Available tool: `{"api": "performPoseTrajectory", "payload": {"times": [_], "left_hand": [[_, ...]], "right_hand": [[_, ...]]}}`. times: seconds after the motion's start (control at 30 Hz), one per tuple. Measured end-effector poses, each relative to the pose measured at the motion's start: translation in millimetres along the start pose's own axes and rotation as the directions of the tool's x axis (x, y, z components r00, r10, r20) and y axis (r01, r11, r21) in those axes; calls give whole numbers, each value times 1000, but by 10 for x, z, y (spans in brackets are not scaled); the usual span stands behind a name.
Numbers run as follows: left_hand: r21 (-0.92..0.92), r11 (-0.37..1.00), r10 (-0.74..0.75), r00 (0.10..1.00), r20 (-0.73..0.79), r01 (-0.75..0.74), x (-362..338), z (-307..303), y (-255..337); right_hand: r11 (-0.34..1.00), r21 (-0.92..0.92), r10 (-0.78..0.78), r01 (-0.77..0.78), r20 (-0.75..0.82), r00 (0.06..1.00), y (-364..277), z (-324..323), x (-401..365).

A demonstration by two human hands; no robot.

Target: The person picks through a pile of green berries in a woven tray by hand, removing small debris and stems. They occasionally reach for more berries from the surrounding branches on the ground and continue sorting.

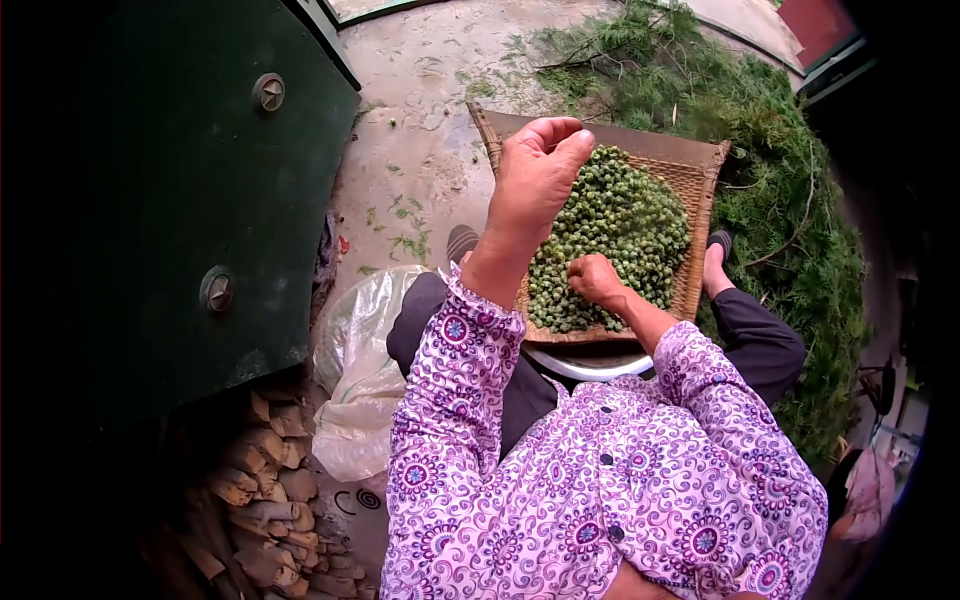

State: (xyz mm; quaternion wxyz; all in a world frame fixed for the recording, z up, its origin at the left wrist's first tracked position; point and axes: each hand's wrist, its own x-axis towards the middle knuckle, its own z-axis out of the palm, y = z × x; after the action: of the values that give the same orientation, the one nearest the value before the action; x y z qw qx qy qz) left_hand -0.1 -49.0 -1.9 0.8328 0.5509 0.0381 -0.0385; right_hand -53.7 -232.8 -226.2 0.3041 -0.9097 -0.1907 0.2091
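A heap of small green round cones or berries (630, 215) lies in a shallow woven wicker basket (692, 195) in front of my body. My left hand (540, 175) is raised over the basket's left side, its fingers curled in and the thumb pressed against them. Whatever that hand may hold is hidden. Lower down, my right hand (597, 279) rests at the near part of the heap, touching the green pieces with fingers bent together. What lies between those fingers cannot be made out.
Cut green conifer branches (790, 200) cover the floor beyond and right of the basket. A clear plastic sack (355, 370) stands left of my leg. Split firewood (275, 500) is stacked below a dark green metal door (230, 190). A metal basin rim (590, 370) shows under the basket.
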Motion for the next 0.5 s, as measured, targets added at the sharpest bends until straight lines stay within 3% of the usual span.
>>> {"api": "performPoseTrajectory", "payload": {"times": [0.07,0.3,0.37,0.43,0.5], "left_hand": [[34,999,36,999,34,-37,34,103,-79],[454,883,156,987,-43,-120,167,692,-421],[482,866,170,985,-38,-131,221,872,-560],[463,885,106,991,-79,-58,243,1048,-704],[449,893,79,991,-105,-24,208,1165,-826]], "right_hand": [[999,33,-11,13,-45,999,58,-40,-75],[982,-13,185,-187,-92,978,205,-362,-357],[969,-192,110,-155,-229,967,405,-410,-402],[959,-12,275,-284,-224,935,404,-589,-489],[873,360,410,-328,-177,895,67,-803,-664]]}}
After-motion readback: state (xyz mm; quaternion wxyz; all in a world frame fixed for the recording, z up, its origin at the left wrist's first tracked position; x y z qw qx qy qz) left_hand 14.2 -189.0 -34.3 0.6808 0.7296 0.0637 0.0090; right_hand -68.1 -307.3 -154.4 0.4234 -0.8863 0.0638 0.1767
